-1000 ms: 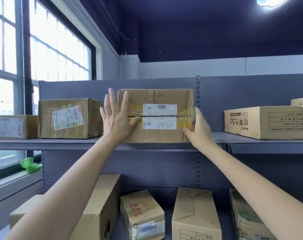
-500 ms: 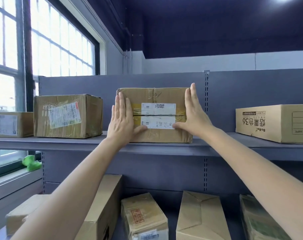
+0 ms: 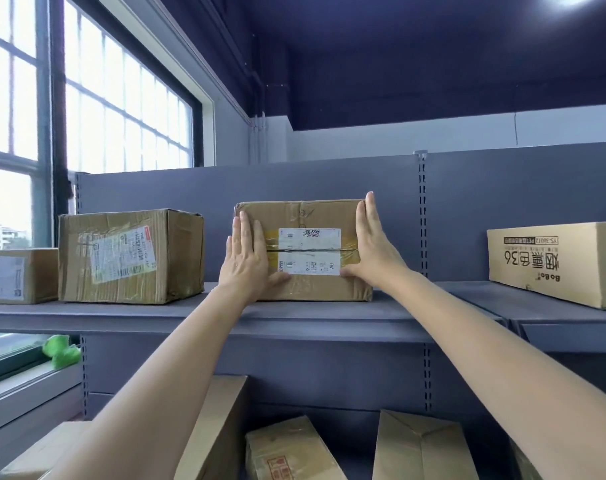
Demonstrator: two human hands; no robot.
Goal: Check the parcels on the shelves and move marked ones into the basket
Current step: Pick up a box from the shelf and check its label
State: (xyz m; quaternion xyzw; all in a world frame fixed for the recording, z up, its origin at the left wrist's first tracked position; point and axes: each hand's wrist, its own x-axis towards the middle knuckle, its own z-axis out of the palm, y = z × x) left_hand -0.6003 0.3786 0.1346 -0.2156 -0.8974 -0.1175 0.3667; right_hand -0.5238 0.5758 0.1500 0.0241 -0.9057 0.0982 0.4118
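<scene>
On the upper shelf (image 3: 294, 311), at twelve o'clock, the parcel (image 3: 303, 249) now sits pushed back, upright. Left hand (image 3: 248, 263) and right hand (image 3: 372, 249) have flattened against its face, fingers open, gripping nothing; apparently unmarked, it stays.

taped box (image 3: 132, 256) left, clear shelf (image 3: 433, 299) right

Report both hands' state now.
Left hand: open, flat against the parcel front.
Right hand: open, flat against its right edge.
</scene>
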